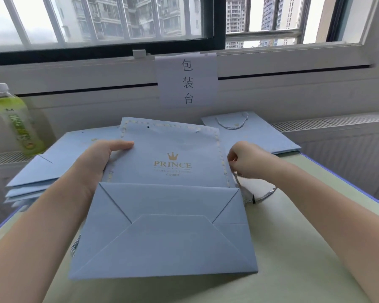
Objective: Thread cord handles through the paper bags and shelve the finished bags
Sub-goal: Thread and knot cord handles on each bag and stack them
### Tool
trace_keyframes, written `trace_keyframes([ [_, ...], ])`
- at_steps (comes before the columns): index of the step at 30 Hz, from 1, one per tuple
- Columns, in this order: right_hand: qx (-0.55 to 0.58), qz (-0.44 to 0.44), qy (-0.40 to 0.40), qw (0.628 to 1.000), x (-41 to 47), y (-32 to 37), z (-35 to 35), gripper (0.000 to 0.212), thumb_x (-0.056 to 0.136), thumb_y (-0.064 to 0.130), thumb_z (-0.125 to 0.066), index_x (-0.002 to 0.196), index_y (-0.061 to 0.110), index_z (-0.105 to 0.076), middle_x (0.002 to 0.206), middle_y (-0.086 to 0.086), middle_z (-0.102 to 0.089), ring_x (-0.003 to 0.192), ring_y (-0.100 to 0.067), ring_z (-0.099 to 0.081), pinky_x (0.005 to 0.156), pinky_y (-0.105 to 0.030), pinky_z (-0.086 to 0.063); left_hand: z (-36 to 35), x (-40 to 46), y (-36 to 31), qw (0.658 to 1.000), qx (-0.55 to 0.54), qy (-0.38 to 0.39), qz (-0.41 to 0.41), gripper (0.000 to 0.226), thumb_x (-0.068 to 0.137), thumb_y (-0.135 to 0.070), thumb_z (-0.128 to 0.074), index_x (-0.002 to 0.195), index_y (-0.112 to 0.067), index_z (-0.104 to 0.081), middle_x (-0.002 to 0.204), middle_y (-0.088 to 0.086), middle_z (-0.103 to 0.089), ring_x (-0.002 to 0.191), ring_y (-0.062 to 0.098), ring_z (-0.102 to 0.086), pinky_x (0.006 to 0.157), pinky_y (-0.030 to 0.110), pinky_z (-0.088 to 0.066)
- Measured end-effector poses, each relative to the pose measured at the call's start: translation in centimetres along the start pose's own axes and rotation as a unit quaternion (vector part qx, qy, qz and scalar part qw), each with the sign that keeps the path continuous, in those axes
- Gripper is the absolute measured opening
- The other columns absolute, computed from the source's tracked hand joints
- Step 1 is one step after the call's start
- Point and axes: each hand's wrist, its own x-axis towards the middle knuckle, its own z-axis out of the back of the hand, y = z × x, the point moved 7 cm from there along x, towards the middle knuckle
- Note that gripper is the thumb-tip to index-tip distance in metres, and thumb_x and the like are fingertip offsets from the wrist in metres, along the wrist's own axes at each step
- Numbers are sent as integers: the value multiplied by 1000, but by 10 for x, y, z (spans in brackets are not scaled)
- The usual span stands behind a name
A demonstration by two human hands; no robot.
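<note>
Lying flat at frame centre on the counter [293,248], the paper bag [162,226] is pressed by the open left hand [96,158]; the right hand [243,160] pinches the cord [265,194] beside its right edge, punched holes toward the top.

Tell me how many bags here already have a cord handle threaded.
1 for certain: the finished bag lying flat at the far right. The bag in hand shows empty holes; the left stack may hide others.
</note>
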Motion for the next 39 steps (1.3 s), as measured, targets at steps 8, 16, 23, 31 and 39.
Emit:
trace_keyframes([
  [8,394,80,-264,877,-11,-6,71,14,97,11,-50,98,11,-63,73,2,-59,59,-2,-56,54,-12,-46,-9,-6,-1,1000,9,-13,-20,30,92,-24,-44,78,-2,-60,48,7,-60,34,17,-55,37,18,-46],
  [16,451,187,-319,812,-36,20,90,12,96,8,-51,95,15,-61,75,1,-63,63,-4,-62,68,-17,-52,-52,-11,28,999,39,7,-11,11,88,-9,-47,81,-3,-53,68,14,-60,47,26,-56,47,29,-49],
  [23,639,144,-1,756,-34,61,34,14,94,5,-51,100,4,-64,66,-3,-60,65,-9,-62,66,-15,-53,-57,-9,27,942,328,-21,-70,14,90,-10,-46,79,-13,-38,69,6,-38,56,20,-38,51,25,-33],
  [31,718,180,108,663,-44,84,23,18,85,6,-53,99,0,-63,71,-10,-65,66,-12,-65,64,-16,-54,-74,-31,4,756,586,-90,-278,27,98,-35,-40,115,-17,-52,113,1,-58,102,21,-51,82,31,-40],
  [39,650,116,-6,751,-31,61,18,12,95,9,-51,88,6,-61,71,-7,-60,59,-10,-61,61,-16,-52,-99,-43,2,968,-19,192,-162,28,100,-22,-40,96,-9,-65,91,12,-74,93,23,-70,86,36,-54],
])
